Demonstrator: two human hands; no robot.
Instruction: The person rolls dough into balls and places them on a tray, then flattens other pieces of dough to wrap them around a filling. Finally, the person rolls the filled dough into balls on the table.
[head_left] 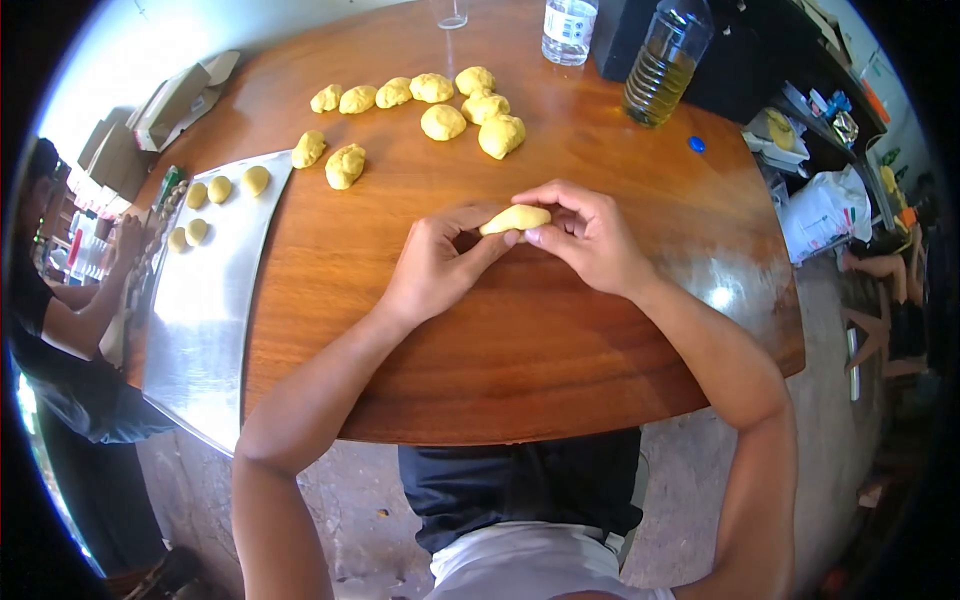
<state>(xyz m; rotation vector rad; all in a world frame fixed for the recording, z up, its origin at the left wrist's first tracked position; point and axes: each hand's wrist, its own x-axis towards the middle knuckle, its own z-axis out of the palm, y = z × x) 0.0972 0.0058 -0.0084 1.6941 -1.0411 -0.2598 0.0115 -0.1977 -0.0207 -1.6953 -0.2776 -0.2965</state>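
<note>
Between my two hands, above the wooden table point(520, 330), is a piece of yellow dough point(516, 218), stretched a little longer than wide. My left hand point(440, 255) pinches its left end with thumb and fingers. On the other end, my right hand point(590, 235) has its thumb below and fingers curled over the top. Several rough dough lumps, such as a dough lump point(443, 122), lie beyond my hands. Smooth round dough balls, among them a dough ball point(255, 180), rest on a metal tray point(205, 310) to the left.
A bottle of yellow liquid point(662, 70), a labelled clear bottle point(570, 32) and a glass point(451, 12) stand at the back. A blue cap point(697, 144) lies at right. Another person point(75, 320) is beside the tray at left, near cardboard boxes point(180, 100).
</note>
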